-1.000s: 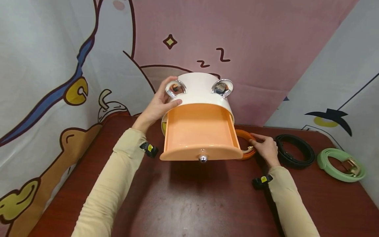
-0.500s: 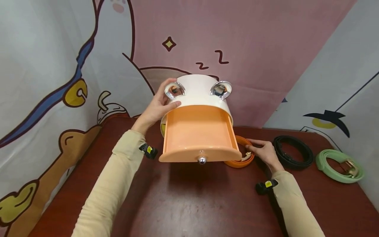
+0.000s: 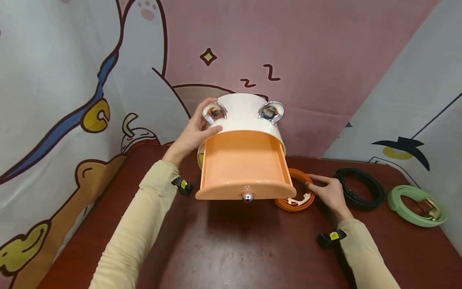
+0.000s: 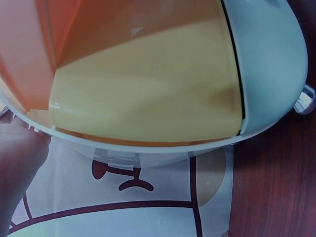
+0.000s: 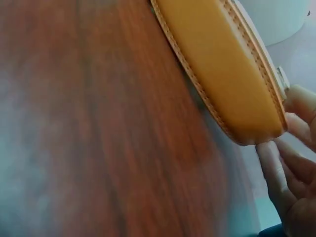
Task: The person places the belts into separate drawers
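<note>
A white case (image 3: pixel 242 110) with two shiny round eyes stands at the back, its orange drawer (image 3: pixel 245 160) pulled out. My left hand (image 3: pixel 193 134) grips the case's upper left side, thumb on the front; in the left wrist view, part of that hand (image 4: pixel 22 153) is at the rim. To the right of the drawer, my right hand (image 3: pixel 328 192) pinches the right edge of a coiled orange belt (image 3: pixel 296 206) with a gold buckle. The right wrist view shows the belt (image 5: pixel 227 74) tilted above the table, with fingertips (image 5: pixel 269 150) at its end.
A coiled black belt (image 3: pixel 375 192) and a coiled green belt (image 3: pixel 400 208) lie to the right on the dark red table (image 3: pixel 223 249). Behind the table hangs a printed cloth (image 3: pixel 306 48). A pale green piece (image 4: pixel 271 64) shows low on the case.
The orange belt has come nearer to the front of the table, its buckle now in fuller view, and the right hand has moved with it. The left hand keeps its hold on the case.
</note>
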### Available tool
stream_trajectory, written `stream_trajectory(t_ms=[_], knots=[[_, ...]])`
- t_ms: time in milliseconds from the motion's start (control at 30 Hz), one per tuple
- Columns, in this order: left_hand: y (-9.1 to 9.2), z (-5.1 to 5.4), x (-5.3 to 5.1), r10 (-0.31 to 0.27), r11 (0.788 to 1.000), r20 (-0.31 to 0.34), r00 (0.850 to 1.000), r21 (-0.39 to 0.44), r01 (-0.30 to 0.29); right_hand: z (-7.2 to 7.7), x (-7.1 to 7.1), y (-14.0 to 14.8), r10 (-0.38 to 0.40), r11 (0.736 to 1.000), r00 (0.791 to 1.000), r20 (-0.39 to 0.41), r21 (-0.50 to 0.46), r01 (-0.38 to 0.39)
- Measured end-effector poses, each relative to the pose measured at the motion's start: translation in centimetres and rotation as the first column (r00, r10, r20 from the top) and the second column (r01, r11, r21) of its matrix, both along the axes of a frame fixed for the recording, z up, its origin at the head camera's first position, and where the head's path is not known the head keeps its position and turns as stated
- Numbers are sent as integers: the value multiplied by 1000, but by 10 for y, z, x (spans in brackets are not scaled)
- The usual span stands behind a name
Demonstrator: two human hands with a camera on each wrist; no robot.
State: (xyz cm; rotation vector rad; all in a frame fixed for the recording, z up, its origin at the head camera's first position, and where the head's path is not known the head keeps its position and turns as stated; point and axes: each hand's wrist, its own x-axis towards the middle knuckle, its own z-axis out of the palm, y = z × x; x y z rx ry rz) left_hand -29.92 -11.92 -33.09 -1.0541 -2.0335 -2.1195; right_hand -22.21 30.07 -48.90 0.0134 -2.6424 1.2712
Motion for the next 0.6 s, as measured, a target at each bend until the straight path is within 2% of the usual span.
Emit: stream_trajectory(t_ms=[67,167,367,600], knots=[[0,0,0,2,1000,-2,1000,1,-2,1,2,-1,-14,1000,999,-34,-14,14],[-1,-1,0,4,1000,1,1000,5,-4,4,4,-2,-21,996,998,-59,-92,16],[-1,-1,0,4,1000,-2,1000,-8,-4,15,11,-7,-5,970,997,-80,-242,-15],[-1,0,0,7,1000,-18,1000,-16,-7,32,20,-15,-27,962,979,-202,-270,-30]])
